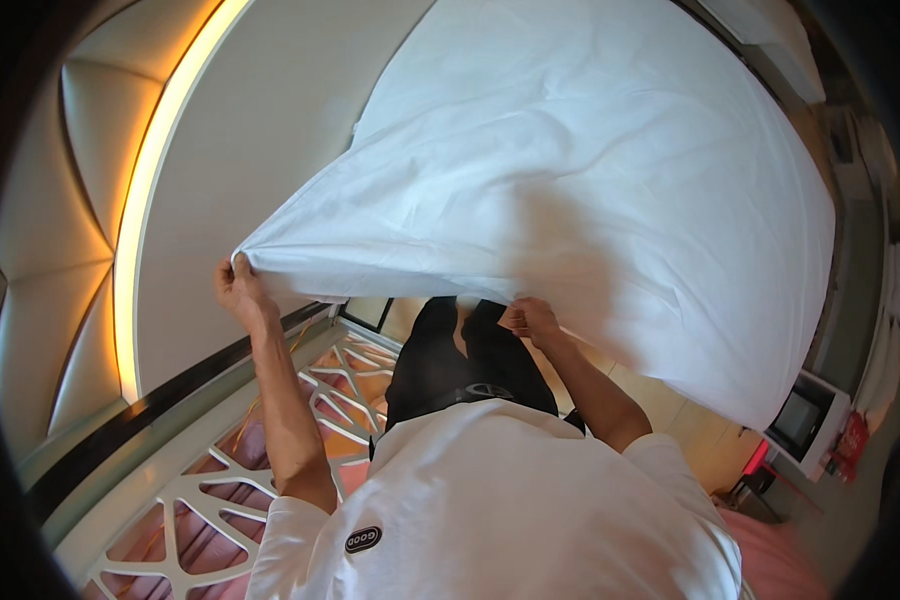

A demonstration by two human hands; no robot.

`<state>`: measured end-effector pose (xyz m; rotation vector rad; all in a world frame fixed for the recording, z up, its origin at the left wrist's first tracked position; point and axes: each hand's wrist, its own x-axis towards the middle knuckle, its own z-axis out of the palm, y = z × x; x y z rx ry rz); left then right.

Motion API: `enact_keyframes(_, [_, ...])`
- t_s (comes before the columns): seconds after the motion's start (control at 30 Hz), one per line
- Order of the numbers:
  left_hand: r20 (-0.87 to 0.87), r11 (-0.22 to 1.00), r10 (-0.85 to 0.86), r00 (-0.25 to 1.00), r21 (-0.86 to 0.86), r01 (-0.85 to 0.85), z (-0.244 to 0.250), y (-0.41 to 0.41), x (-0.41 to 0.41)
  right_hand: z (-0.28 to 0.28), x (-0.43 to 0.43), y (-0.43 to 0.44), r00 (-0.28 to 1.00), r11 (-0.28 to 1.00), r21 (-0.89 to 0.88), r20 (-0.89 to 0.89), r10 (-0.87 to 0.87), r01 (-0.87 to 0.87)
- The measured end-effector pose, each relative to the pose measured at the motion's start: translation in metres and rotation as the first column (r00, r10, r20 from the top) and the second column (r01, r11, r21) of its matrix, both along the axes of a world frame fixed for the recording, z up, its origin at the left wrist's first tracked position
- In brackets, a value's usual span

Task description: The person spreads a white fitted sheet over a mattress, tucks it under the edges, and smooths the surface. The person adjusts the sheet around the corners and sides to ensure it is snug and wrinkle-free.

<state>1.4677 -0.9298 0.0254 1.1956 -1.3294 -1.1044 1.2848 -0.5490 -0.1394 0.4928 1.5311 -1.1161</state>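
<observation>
A large white sheet (495,165) spreads out before me, creased and raised along its near edge. At the left, my left hand (246,292) pinches a corner of the sheet between thumb and fingers and draws it out to a point. My right hand (534,322) grips the near edge of the sheet in front of my thighs, its fingers curled in. Between the two hands the edge runs almost straight. A soft shadow falls on the cloth by my right hand. What lies under the sheet is hidden.
A padded wall panel (37,202) with a lit strip (135,187) stands at the left. Below it runs a dark rail (180,390) beside a white lattice screen (217,480). A white cabinet with a dark front (804,420) stands at the right, near a red item (849,446).
</observation>
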Motion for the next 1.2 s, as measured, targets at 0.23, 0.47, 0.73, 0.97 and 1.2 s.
enact_keyframes(0.23, [0.099,0.998,0.059,0.993,-0.001,-0.06,0.007,-0.031,0.011,-0.008,0.001,-0.005,0.96,0.958,-0.083,0.061,-0.272,0.276])
enact_keyframes(0.47, [0.21,0.986,0.066,0.976,-0.163,-0.031,0.006,-0.054,0.012,-0.035,0.006,-0.003,0.923,0.918,-0.15,0.179,-0.341,0.368])
enact_keyframes(0.73, [0.214,0.982,-0.008,0.977,-0.18,0.048,0.007,-0.046,0.018,0.078,-0.006,-0.029,0.811,0.689,-0.546,0.028,0.584,-0.477])
enact_keyframes(0.97, [0.125,0.993,0.0,0.992,-0.118,0.015,0.017,-0.002,-0.003,0.122,-0.051,-0.146,0.924,0.755,-0.538,-0.282,0.257,-0.374])
enact_keyframes(1.2, [0.023,1.0,0.007,1.0,0.007,-0.007,0.026,0.012,0.009,0.128,-0.1,-0.275,0.822,0.736,-0.448,-0.509,0.257,-0.508])
